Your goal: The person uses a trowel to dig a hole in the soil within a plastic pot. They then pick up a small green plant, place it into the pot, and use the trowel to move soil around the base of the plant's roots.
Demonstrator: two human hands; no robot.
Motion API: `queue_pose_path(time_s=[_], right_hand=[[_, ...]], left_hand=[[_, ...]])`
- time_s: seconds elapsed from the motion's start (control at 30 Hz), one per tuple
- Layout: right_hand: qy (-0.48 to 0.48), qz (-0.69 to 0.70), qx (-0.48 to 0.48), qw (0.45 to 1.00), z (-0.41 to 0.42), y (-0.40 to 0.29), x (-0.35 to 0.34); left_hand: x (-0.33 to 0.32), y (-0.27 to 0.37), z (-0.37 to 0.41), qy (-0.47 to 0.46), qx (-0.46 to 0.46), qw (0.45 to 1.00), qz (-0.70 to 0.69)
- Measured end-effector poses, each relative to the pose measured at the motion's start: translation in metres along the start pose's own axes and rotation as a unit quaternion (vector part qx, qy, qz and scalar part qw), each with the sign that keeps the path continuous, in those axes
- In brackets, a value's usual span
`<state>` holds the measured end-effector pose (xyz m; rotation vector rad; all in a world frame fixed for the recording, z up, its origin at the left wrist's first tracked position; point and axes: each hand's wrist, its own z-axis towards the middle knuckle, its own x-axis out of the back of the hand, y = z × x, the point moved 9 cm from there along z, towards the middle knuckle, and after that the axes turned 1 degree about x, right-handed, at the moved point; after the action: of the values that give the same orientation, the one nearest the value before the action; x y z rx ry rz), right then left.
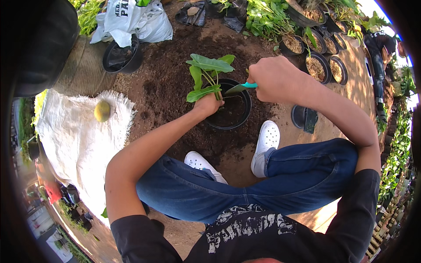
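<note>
My left hand (209, 106) is closed around the stems of a leafy green plant (210, 65), at the left part of a round black plastic pot (247, 113). Dark soil lies inside the pot, and the plant's lower end is partly hidden by my fingers. Above the pot's right rim, my right hand (271, 79) grips the turquoise handle of a small hand trowel (237, 88). The trowel's metal blade points left over the pot, close beside the stems. A thin pale strand, perhaps a root, shows below the blade.
Loose dark soil (158, 88) surrounds the pot. A white woven sack (79, 144) with a round yellowish fruit (102, 111) lies left. An empty-looking black pot (122, 56) stands upper left, filled pots (318, 67) upper right. My white clogs (268, 138) are close below. Another person (380, 62) is far right.
</note>
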<state>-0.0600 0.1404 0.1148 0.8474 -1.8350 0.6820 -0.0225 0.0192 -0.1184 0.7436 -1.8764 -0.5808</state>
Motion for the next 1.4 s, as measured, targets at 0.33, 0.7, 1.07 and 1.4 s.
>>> queue_pose_path(time_s=[0.33, 0.7, 1.07, 1.4], right_hand=[[-0.043, -0.046, 0.057, 0.996, 0.008, -0.023, -0.053], [0.020, -0.113, 0.147, 0.982, 0.001, -0.046, -0.063], [0.023, -0.107, 0.135, 0.985, 0.008, -0.030, -0.051], [-0.027, -0.143, 0.134, 0.980, -0.004, -0.040, -0.007]], left_hand=[[0.006, 0.012, -0.007, 0.027, -0.063, 0.997, 0.045], [0.011, 0.037, -0.006, -0.114, -0.029, 0.983, -0.143], [0.038, 0.037, -0.006, -0.063, -0.132, 0.987, -0.071], [0.038, 0.037, 0.000, -0.062, -0.156, 0.984, -0.058]])
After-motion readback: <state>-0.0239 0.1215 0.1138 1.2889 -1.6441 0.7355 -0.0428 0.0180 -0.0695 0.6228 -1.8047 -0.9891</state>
